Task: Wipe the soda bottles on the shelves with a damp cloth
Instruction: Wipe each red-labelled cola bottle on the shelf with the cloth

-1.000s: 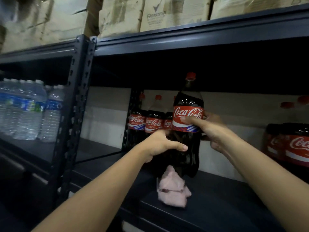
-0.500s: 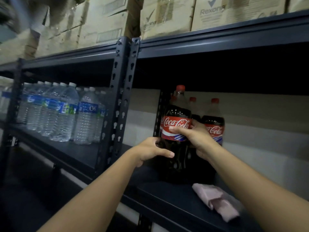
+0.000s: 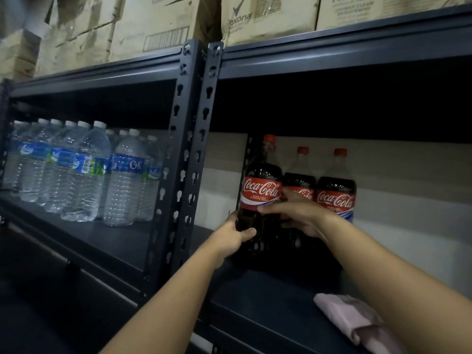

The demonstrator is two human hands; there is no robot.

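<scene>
A large cola bottle (image 3: 261, 190) with a red label and red cap stands upright at the left end of the dark shelf (image 3: 268, 302). My left hand (image 3: 231, 237) grips its lower body from the left. My right hand (image 3: 300, 215) holds it from the right, fingers curled just under the label. Two more cola bottles (image 3: 335, 190) stand right beside it against the back wall. A folded pink cloth (image 3: 350, 319) lies on the shelf at lower right, partly hidden by my right forearm; neither hand touches it.
A perforated dark upright post (image 3: 195, 159) splits the shelving just left of the bottle. Several clear water bottles (image 3: 86, 172) fill the left bay. Cardboard boxes (image 3: 265, 16) sit on the shelf above. A pale wall (image 3: 408, 200) backs the right bay.
Both hands have carried the cola bottle left and set it beside the two at the back left corner. The cloth stays on the shelf. The view has swung left.
</scene>
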